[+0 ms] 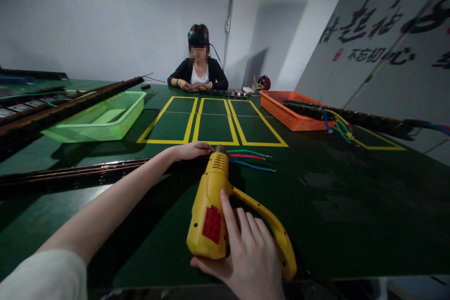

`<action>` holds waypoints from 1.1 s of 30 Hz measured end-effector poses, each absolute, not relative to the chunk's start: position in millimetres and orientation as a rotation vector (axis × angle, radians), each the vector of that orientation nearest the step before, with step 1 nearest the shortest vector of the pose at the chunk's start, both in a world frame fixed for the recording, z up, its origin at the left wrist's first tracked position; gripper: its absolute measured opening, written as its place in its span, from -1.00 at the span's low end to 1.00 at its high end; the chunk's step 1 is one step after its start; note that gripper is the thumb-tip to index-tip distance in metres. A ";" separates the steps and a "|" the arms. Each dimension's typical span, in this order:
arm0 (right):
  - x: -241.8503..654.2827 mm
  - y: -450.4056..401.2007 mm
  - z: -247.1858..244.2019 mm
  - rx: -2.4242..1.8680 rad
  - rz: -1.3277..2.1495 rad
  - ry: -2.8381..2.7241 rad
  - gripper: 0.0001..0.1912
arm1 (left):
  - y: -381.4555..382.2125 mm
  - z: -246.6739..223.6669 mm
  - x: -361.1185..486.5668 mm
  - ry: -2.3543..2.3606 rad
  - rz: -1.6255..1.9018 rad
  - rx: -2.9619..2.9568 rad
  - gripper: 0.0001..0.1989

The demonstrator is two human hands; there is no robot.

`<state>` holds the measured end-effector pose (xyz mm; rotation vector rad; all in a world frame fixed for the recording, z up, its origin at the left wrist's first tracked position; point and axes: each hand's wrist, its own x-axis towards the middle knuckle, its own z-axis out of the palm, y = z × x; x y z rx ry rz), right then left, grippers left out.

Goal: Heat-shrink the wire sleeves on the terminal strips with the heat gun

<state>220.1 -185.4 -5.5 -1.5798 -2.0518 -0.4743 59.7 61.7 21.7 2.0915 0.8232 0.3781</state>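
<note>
My right hand (251,248) is wrapped around a yellow heat gun (207,211) with a red label, thumb beneath its rear end and index finger along its side. The metal nozzle points away from me, close to my left hand. At the far side of the gun, my left hand (191,151) is closed over the end of a long dark cable chain (116,168) lying across the table. Green, red and blue wires (251,163) with metal terminals stick out to the right past the nozzle. The nozzle partly hides my left fingertips.
A light green basket (130,119) stands left, with more dark chains (87,96) above it. An orange basket (295,124) at right holds another chain with coloured wires. Yellow tape rectangles (215,143) mark the green table (337,234). A person (199,68) sits opposite, hands together.
</note>
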 end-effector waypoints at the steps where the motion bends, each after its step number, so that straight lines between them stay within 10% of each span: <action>1: 221.4 -185.4 -4.8 -1.574 -0.474 -2.058 0.12 | 61.7 21.8 59.5 0.821 0.372 2.084 -0.57; 33: 293.3 -184.1 10.7 -1.777 -0.404 -2.059 0.16 | 64.0 21.0 55.3 0.848 0.345 2.203 -0.57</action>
